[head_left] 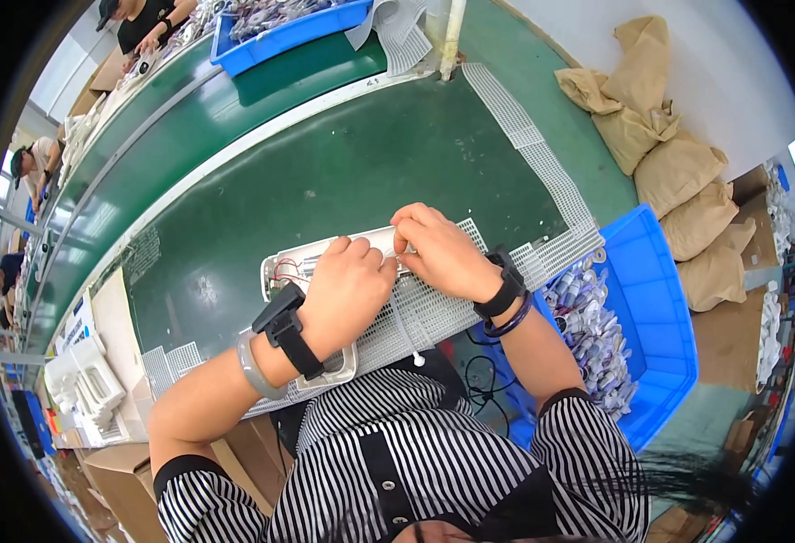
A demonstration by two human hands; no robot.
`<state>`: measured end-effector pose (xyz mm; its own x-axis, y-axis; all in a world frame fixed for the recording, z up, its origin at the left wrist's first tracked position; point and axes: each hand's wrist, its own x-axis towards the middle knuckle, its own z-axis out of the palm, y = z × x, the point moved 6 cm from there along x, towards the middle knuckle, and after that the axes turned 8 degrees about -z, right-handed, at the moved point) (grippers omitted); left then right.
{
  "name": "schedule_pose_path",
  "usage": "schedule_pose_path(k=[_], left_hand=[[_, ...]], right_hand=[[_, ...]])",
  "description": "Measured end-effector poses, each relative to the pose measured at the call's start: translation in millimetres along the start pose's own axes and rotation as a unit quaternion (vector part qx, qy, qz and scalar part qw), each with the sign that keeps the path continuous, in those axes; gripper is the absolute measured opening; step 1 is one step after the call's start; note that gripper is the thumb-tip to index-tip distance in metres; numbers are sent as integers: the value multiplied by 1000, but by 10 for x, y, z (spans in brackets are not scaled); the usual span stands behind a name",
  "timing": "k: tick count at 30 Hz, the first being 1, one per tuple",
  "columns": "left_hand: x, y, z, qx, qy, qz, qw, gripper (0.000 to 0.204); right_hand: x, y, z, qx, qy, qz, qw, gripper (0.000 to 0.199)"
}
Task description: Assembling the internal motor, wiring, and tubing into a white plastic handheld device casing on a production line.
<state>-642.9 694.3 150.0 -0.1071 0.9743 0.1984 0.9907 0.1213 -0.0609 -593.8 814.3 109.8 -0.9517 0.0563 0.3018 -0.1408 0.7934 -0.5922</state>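
A long white plastic housing (275, 264) lies on the green work table, with thin red wires showing at its left end. My left hand (352, 288) is closed over the middle of the housing, its fingers curled under. Against the housing's right part, my right hand (441, 252) is closed in a pinch, thumb and fingertips close to my left fingers. What the fingertips grip is hidden. From below the hands a white cable (404, 328) runs toward me over the table edge, ending in a small white knob. Another white shell (341, 369) sits partly under my left wrist.
A blue bin (664, 308) full of small wrapped parts stands right of the table. White mesh strips (542, 181) line the table edges. White moulded parts (85, 385) lie at the left. Beyond are a green conveyor with a blue tray (289, 36), brown sacks (678, 172) and other people.
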Motion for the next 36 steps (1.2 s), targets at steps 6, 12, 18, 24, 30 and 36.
schedule_pose_path(k=[6, 12, 18, 24, 30, 36], left_hand=[[-101, -49, 74, -9, 14, -24, 1000, 22], [-437, -301, -276, -198, 44, -112, 973, 51], [-1374, -541, -608, -227, 86, -245, 939, 41], [-2226, -525, -497, -294, 123, -376, 870, 33], [-2224, -496, -361, -335, 139, -353, 862, 32], [-1965, -362, -296, -329, 146, -321, 876, 39]], right_hand=[[-23, -51, -34, 29, -16, -37, 999, 16], [-45, -165, -389, 69, -3, -29, 997, 23], [301, -281, -638, 11, -95, -60, 994, 20], [525, -666, -295, -49, -181, -100, 977, 16], [366, -600, 41, -136, -215, -67, 965, 18], [352, -663, 65, -168, -190, -62, 965, 14]])
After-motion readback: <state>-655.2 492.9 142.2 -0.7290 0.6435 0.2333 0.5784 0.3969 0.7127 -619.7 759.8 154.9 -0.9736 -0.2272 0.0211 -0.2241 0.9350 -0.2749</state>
